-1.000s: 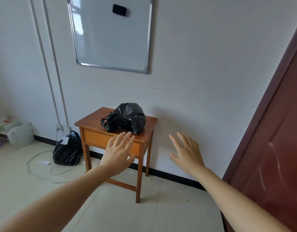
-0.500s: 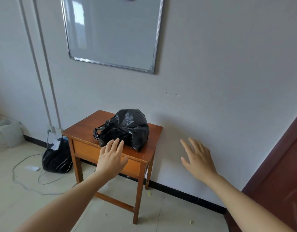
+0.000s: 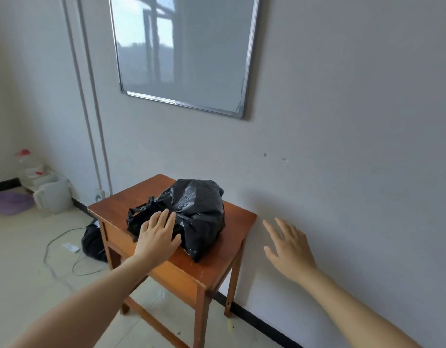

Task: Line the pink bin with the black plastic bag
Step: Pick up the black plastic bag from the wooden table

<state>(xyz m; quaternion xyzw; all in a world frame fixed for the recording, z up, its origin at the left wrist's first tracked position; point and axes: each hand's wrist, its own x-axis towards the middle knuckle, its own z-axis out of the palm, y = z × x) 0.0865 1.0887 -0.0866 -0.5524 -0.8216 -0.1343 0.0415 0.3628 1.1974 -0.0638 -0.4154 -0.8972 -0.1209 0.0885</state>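
A crumpled, bulging black plastic bag (image 3: 196, 212) lies on a small brown wooden table (image 3: 111, 209) against the wall. My left hand (image 3: 157, 237) is stretched out with fingers apart, in front of the bag's near side, holding nothing. My right hand (image 3: 288, 247) hovers open to the right of the table, in front of the wall. No pink bin shows in this view.
A whiteboard (image 3: 184, 51) hangs above the table. On the floor to the left lie a second black bag (image 3: 92, 243), loose cables (image 3: 56, 249), a white bin (image 3: 53, 194) and a purple mat (image 3: 9, 202). Two pipes (image 3: 90, 101) run up the wall.
I have come closer to the table. My left hand has moved forward from the table's front edge to the black bag. My right hand stays open beside the table.
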